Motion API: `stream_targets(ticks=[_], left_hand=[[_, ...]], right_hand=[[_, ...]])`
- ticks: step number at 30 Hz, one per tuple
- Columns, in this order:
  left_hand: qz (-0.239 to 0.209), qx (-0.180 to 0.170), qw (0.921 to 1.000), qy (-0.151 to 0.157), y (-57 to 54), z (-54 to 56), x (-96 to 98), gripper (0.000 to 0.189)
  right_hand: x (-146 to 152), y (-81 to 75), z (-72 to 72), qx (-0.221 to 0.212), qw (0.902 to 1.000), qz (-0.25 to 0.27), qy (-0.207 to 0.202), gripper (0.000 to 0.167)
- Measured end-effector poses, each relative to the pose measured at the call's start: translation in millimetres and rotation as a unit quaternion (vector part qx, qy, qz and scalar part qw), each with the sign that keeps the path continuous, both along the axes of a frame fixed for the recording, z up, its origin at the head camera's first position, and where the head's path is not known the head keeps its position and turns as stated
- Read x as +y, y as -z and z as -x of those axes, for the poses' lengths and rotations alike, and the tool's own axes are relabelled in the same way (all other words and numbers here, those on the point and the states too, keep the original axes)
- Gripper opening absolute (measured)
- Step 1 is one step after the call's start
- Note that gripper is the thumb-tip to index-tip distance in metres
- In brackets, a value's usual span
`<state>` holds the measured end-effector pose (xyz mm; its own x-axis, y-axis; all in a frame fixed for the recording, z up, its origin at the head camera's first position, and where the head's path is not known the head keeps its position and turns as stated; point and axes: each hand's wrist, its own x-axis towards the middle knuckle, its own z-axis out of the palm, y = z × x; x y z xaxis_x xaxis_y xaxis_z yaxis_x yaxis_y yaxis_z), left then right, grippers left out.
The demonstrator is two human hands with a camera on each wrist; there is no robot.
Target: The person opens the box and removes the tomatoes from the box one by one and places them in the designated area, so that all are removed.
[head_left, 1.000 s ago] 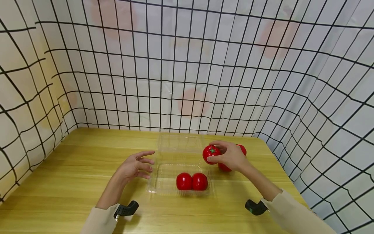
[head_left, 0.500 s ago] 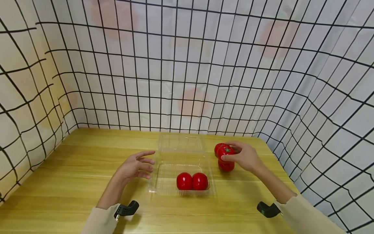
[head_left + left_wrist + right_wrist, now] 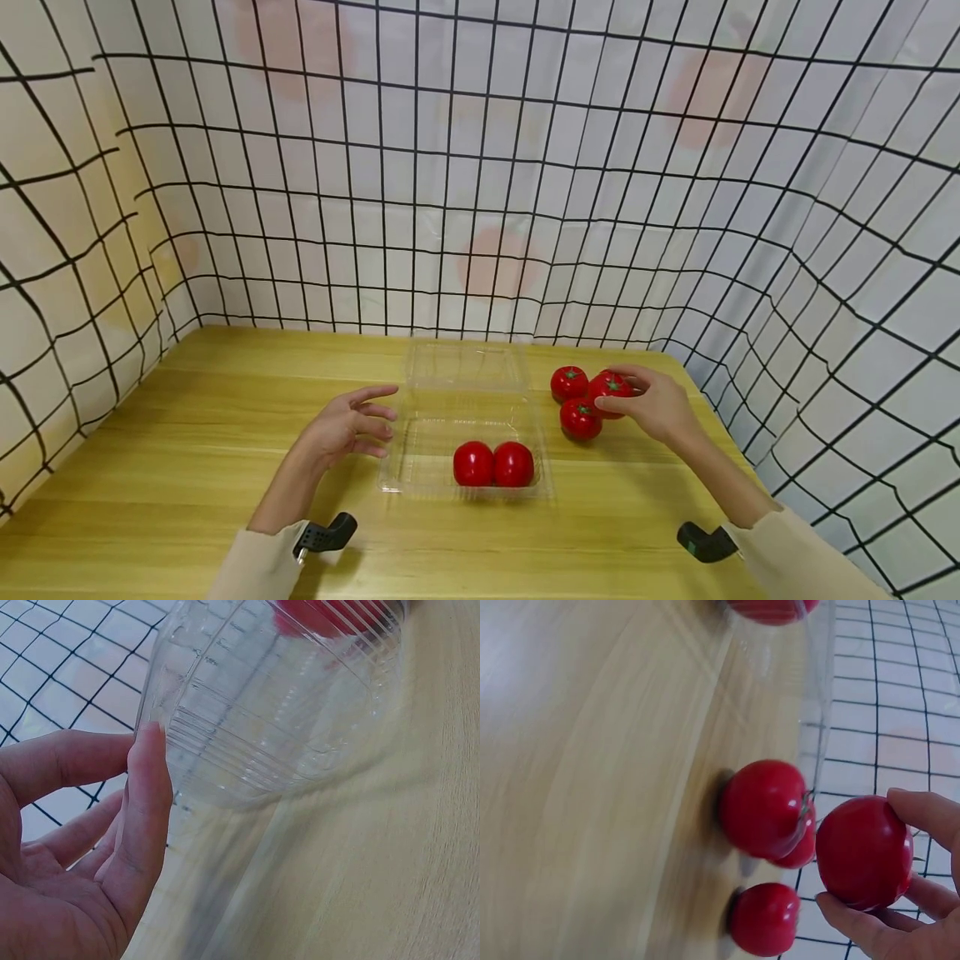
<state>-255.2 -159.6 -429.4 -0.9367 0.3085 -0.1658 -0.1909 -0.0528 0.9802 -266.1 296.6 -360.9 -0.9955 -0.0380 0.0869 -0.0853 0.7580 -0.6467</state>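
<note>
The held tomato (image 3: 611, 395) is raised over the bench (image 3: 180, 467), toward its far right corner, its green stem top facing up. The right hand (image 3: 660, 408) has its grip clamped on it, thumb and fingers curled round its sides. Just to its left rest two more tomatoes, one (image 3: 569, 384) nearer the bench's far edge and one (image 3: 581, 419) nearer the front edge; the right wrist view shows a third loose tomato (image 3: 765, 919) on the bench below the held one.

Around the middle of the bench lies a clear plastic container, its lid (image 3: 465, 364) folded back toward the far edge and its base (image 3: 423, 458) toward the front edge. Two tomatoes (image 3: 513, 464) sit side by side, touching, in the base's front right part.

The left hand (image 3: 341, 429) is at the container's left side, its grip slack, with fingers reaching toward the clear wall; contact there is hard to judge. Behind the bench's far edge stands a white backdrop crossed by a black grid (image 3: 480, 250).
</note>
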Motion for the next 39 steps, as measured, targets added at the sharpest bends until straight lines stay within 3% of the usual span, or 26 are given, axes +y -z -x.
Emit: stream_targets(ticks=[20, 39], left_hand=[[0.0, 0.001, 1.0, 0.001, -0.9, -0.3, 0.5, 0.076], [-0.001, -0.003, 1.0, -0.002, -0.9, -0.8, 0.5, 0.077]], right_hand=[[26.8, 25.7, 0.0, -0.033, 0.9984, 0.002, 0.047, 0.076], [35.9, 49.8, -2.0, -0.036, 0.9963, 0.0, 0.079, 0.075]])
